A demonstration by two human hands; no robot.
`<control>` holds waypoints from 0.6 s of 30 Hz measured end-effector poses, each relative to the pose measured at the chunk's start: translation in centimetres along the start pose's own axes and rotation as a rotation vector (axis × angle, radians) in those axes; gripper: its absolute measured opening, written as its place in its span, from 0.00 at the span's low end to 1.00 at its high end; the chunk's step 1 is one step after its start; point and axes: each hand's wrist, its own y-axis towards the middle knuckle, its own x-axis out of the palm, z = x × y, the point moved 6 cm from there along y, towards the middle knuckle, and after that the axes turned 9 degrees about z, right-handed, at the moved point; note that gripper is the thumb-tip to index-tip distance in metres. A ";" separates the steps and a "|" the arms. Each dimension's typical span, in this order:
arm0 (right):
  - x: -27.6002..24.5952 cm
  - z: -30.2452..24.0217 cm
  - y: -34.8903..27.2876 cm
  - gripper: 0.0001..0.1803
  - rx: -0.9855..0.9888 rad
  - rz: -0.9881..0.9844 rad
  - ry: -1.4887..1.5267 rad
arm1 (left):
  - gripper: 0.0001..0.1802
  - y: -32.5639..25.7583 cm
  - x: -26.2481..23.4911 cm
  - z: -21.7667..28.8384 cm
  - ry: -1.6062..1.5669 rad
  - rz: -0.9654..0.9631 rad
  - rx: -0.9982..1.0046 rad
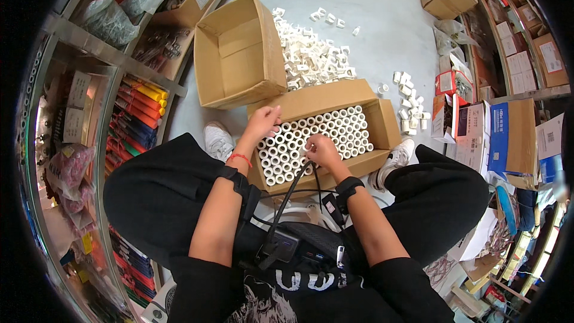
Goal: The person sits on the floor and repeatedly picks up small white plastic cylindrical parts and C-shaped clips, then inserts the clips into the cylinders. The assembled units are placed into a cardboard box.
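Nearest the camera, our black shirt [347, 304] is filling the lower margin, with a boxy dark device [282, 246] resting at our waist. Beyond it, an open carton [384, 121] is sitting between our shoes [216, 140], presumably so that both hands are sharing equal access. White tubular fittings [326, 126] are standing inside on end in close rows, bores upward; we are judging that this arrangement is saving space and making gaps easy to spot. Our left hand [262, 123] is hovering at the carton's left end, loosely curled; we are seeing no fitting in it, but cannot tell whether its fingertips are meeting. Our right hand [323, 150] is forming a narrow grip at one fitting [304, 151] near the middle of the rows; whether it is pinching or merely touching, we cannot tell. Loose white clips [314, 54] are lying heaped beyond, beside a second carton [236, 48], probably for separate sorting.
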 end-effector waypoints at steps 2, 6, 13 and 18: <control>0.1 0.0 -0.1 0.08 -0.020 -0.004 -0.011 | 0.20 0.1 0.1 0.0 -0.013 0.005 0.009; 0.2 -0.2 -0.1 0.08 -0.065 0.014 -0.017 | 0.20 0.3 0.0 -0.3 -0.014 0.002 0.012; -0.1 -0.5 -0.3 0.08 0.040 0.007 0.055 | 0.19 0.5 0.3 -0.3 -0.008 -0.003 0.025; -0.1 -0.6 -0.3 0.08 0.069 -0.013 0.108 | 0.19 0.5 0.5 -0.3 -0.014 -0.010 0.023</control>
